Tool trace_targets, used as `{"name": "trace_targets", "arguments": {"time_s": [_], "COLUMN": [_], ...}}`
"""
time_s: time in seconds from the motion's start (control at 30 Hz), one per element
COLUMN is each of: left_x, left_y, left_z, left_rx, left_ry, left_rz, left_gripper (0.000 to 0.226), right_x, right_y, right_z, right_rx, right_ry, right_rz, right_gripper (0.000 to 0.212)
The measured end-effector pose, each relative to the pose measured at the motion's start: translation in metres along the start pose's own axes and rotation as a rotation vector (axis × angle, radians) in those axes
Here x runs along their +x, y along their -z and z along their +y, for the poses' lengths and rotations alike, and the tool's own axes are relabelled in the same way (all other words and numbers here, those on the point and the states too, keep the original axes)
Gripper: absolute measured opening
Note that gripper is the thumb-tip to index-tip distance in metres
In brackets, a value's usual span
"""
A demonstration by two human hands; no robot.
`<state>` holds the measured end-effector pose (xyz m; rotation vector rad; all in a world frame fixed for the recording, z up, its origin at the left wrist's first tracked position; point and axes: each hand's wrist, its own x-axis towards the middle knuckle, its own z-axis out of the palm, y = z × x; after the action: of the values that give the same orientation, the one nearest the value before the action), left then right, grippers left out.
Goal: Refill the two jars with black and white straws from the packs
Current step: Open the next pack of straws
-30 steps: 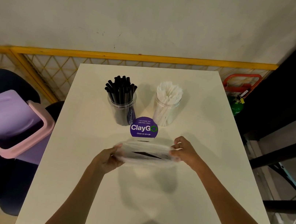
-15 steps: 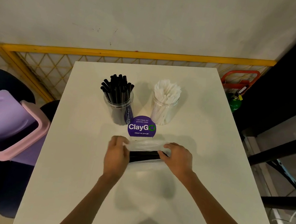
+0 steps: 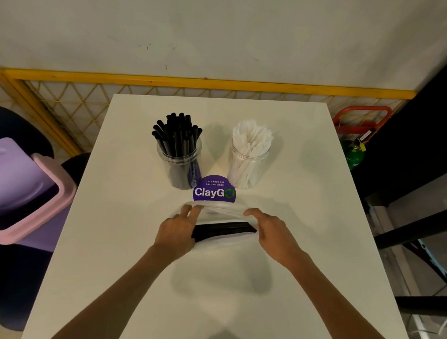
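Two clear jars stand at the back of the white table [image 3: 311, 211]: the left jar [image 3: 179, 162] is packed with black straws, the right jar [image 3: 247, 161] with white straws. In front of them lies a clear plastic pack [image 3: 221, 212] with a few black straws [image 3: 225, 227] inside. My left hand [image 3: 178, 228] grips the pack's left end, fingers reaching over its top edge. My right hand [image 3: 272, 234] holds the right end, fingers curled on the plastic.
A round purple ClayGo sticker [image 3: 214, 192] sits between the jars and the pack. A lilac bin with a pink rim and tilted lid [image 3: 7, 189] stands left of the table. A yellow mesh barrier [image 3: 81, 101] runs behind, and dark metal frames [image 3: 425, 228] to the right.
The pack, held stretched above the table a second ago, has come down onto it. Both hands have closed in on its ends, and the black straws inside show more clearly.
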<state>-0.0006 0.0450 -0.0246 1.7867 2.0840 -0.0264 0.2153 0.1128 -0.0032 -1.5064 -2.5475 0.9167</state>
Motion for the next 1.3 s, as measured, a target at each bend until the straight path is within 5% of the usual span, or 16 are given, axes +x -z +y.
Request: {"name": "trace_targets", "arguments": {"time_s": [0.13, 0.23, 0.3, 0.37, 0.43, 0.5, 0.6, 0.8, 0.87, 0.97, 1.07, 1.17, 1.3], "left_x": [-0.004, -0.012, -0.020, -0.025, -0.023, -0.022, -0.026, -0.031, -0.032, -0.033, -0.034, -0.036, -0.026], "left_y": [-0.001, -0.001, -0.002, -0.003, -0.010, -0.018, -0.018, -0.002, -0.002, -0.010, -0.014, -0.005, -0.002], "left_z": [-0.005, -0.004, 0.001, 0.005, 0.001, -0.004, -0.009, -0.015, -0.014, -0.018, -0.015, 0.003, 0.030], "left_rx": [-0.049, -0.183, -0.309, -0.490, -0.710, -0.950, -1.376, -1.964, -1.914, -1.787, -1.285, -0.931, -0.693], "left_ry": [-0.039, -0.085, 0.057, 0.370, 0.658, 0.814, 0.908, 0.938, 0.946, 0.987, 0.928, 0.463, -0.155], "left_rz": [-0.059, 0.217, 0.487, 0.548, 0.386, 0.240, 0.215, 0.112, 0.118, 0.147, 0.292, 0.645, 0.411], "left_gripper": [0.077, 0.044, 0.036, 0.052, 0.066, 0.054, 0.014, 0.018, 0.019, 0.008, 0.013, 0.024, 0.018], "right_x": [0.000, -0.002, -0.005, -0.006, -0.005, -0.002, 0.004, 0.014, 0.018, 0.018, 0.012, 0.010, 0.010], "right_y": [-0.001, -0.008, -0.015, -0.020, -0.022, -0.022, -0.013, 0.000, -0.001, -0.011, -0.018, -0.016, -0.017], "right_z": [-0.005, -0.011, -0.018, -0.025, -0.027, -0.024, -0.017, 0.002, -0.002, -0.008, -0.005, -0.007, -0.005], "right_rx": [0.011, -0.076, -0.091, -0.032, 0.149, 0.423, 0.945, 1.645, 1.605, 1.166, 0.709, 0.512, 0.498], "right_ry": [0.031, -0.037, -0.110, -0.200, -0.317, -0.452, -0.703, -0.887, -0.910, -0.802, -0.521, -0.357, -0.333], "right_rz": [-0.018, 0.070, 0.173, 0.236, 0.293, 0.367, 0.394, 0.220, 0.209, 0.174, 0.279, 0.374, 0.345], "right_gripper": [0.046, 0.038, 0.036, 0.038, 0.037, 0.035, 0.037, 0.052, 0.044, 0.034, 0.016, 0.019, 0.041]}}
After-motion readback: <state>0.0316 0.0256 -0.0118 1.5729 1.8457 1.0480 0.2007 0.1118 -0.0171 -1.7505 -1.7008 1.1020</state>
